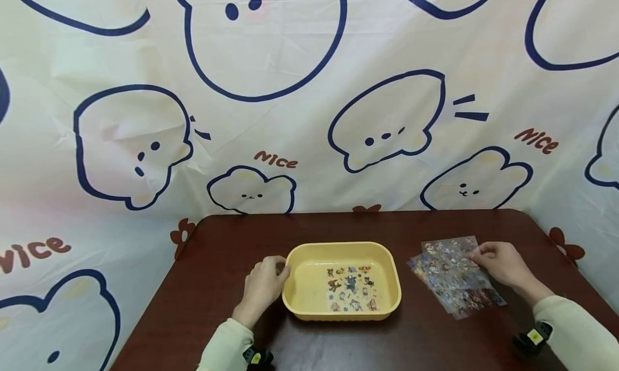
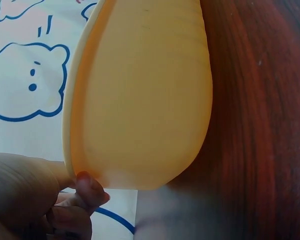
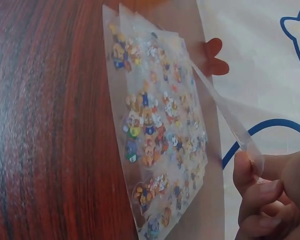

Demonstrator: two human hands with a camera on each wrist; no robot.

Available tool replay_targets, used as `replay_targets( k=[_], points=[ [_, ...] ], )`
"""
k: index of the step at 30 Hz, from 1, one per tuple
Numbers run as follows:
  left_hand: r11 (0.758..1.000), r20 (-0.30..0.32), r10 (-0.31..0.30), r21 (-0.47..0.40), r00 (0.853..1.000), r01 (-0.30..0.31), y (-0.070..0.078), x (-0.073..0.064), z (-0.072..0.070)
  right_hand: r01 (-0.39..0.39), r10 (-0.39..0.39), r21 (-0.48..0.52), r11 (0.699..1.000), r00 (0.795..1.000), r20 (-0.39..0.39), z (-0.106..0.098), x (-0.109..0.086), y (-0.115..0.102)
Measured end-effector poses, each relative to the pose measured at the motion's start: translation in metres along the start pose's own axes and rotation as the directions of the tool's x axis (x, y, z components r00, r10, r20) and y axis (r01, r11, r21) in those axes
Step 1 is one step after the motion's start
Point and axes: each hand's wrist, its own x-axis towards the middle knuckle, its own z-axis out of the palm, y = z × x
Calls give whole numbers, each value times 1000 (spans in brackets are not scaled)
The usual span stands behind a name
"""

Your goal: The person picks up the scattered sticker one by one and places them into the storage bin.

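My left hand [image 1: 263, 286] pinches the left rim of a yellow plastic tray [image 1: 340, 315]. The left wrist view has thumb and finger at the corner of the tray wall [image 2: 140, 100]. Inside the tray lies a clear sticker sheet [image 1: 352, 293] printed with small cartoon animals, towards its right half. To the right of the tray, several clear sticker sheets [image 1: 447, 285] overlap in a fanned stack. My right hand [image 1: 503, 263] pinches the upper right edge of the top sheet [image 3: 235, 122], which bends up from the others.
A dark brown wooden table [image 1: 333, 349] carries everything, its far edge against a white cloth [image 1: 309, 129] with blue bear outlines. The cloth also hangs along the left and right sides. Both wrists wear black straps with a small device [image 1: 533, 339].
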Motion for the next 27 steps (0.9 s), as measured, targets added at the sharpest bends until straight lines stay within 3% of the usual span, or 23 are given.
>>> replay_targets(
  k=[27],
  points=[
    [1000, -3, -1, -12, 1000, 1, -1, 0, 1, 20, -13, 120, 993, 998, -58, -8, -9, -21]
  ],
)
